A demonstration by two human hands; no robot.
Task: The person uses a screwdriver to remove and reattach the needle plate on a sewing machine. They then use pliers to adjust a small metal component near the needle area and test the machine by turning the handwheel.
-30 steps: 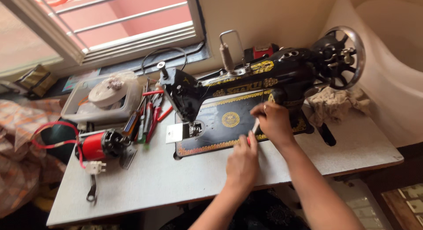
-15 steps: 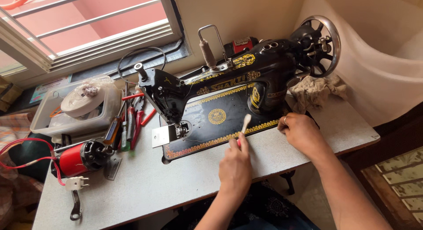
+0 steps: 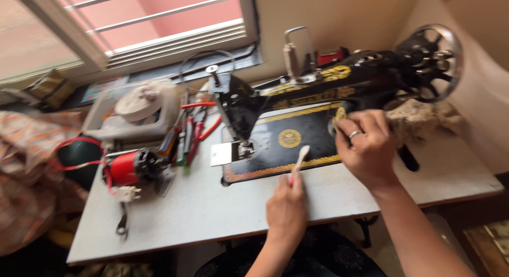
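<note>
A small brush (image 3: 298, 161) with a pale head is lying in the left hand (image 3: 286, 205), which is curling shut around its handle near the front edge of the worktop (image 3: 212, 213), the bristles pointing up over the gold-trimmed base of the one black sewing machine (image 3: 318, 96). The right hand (image 3: 366, 149), wearing a ring, is closing its fingers on the machine's body just below the arm, touching it. To the right, a crumpled rag (image 3: 419, 120) is sitting under the single handwheel (image 3: 432, 62). To the left, well apart from the hands, one red motor (image 3: 130, 168) with looping wires is resting beside a clear plastic box (image 3: 132, 115), several red-handled tools (image 3: 193, 131) and one spanner (image 3: 123, 224) near the worktop's front. Nothing is standing between the brush and the machine bed. Compared with half a second earlier, the right hand has been moving from the worktop beside the machine up onto its body, while the left hand is keeping the brush in much the same spot.
</note>
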